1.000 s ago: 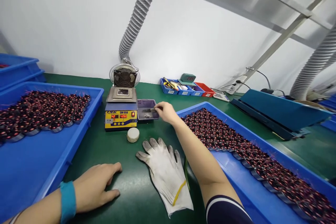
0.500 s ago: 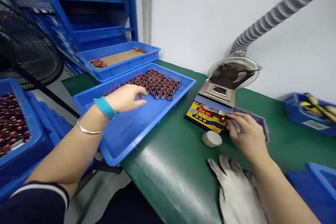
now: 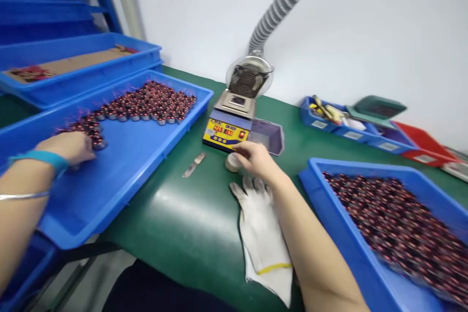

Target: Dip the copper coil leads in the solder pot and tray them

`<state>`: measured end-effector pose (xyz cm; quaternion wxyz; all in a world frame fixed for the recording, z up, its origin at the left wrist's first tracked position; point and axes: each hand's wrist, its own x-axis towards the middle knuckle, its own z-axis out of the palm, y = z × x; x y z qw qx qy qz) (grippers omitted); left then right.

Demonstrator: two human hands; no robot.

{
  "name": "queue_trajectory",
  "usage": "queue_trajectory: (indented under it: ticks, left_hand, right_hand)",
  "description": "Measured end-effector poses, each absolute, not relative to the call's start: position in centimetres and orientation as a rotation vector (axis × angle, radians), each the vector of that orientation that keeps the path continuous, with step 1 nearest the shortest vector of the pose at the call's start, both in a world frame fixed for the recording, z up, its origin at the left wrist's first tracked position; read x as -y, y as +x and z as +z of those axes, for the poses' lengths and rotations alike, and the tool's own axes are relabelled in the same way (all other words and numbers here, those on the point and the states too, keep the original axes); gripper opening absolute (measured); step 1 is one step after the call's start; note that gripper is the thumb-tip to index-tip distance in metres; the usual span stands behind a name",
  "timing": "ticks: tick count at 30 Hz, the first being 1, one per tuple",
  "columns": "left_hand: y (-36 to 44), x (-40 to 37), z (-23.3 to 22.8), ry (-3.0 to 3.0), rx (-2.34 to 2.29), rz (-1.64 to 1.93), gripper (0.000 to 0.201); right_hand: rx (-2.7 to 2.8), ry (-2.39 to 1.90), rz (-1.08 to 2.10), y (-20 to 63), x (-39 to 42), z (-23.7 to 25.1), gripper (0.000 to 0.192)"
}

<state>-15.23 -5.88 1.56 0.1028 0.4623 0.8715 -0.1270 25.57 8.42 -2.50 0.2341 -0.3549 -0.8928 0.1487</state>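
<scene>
My left hand point(image 3: 75, 148) is over the left blue tray point(image 3: 127, 175), fingers curled down at the end of a cluster of small copper-wound coils point(image 3: 142, 102). Whatever its fingertips hold is hidden beneath the hand. My right hand point(image 3: 256, 158) has its thumb and fingers at a small round pale-topped container point(image 3: 232, 162) on the green table, gripping its right side. Just behind stands a yellow and blue heated pot with red digits point(image 3: 226, 131). To the left of the container lies a flat scraper-like blade point(image 3: 194, 165). White gloves point(image 3: 261, 229) lie below my right forearm.
A round fume hood point(image 3: 250, 78) on a ribbed hose point(image 3: 281, 5) rises behind the pot. A grey-purple bin point(image 3: 276, 141) is beside it. At right stands a blue tray point(image 3: 314, 190) full of coils; small bins point(image 3: 351, 135) line the wall. Another blue tray point(image 3: 135, 56) is at back left.
The view has swung right. The scraper-like blade, earlier in my right hand at the pot, now lies on the table, and that hand is at the round container. My left hand has lowered to the coils.
</scene>
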Motion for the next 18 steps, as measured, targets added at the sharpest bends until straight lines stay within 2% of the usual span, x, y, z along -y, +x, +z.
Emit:
queue_trajectory:
  ticks: [3,10,13,18]
  left_hand:
    - [-15.9,5.8,0.1,1.472,-2.649,-0.34,0.021]
    - [-15.5,5.8,-0.2,1.472,-2.716,-0.277,0.025]
    - [-16.3,5.9,-0.4,1.434,-2.724,-0.219,0.032]
    - [-17.7,6.0,-0.4,1.506,-2.557,-0.096,0.03]
  right_hand:
    - [2.632,-1.001,0.413,23.7,-8.1,-1.7,0.016]
    - [3.089,-0.736,-0.08,16.3,-5.6,-1.2,0.025]
    - [3.14,-0.83,-0.065,15.2,-5.3,-2.3,0.023]
    - [3.104,-0.836,-0.065,16.5,-5.8,-2.1,0.018]
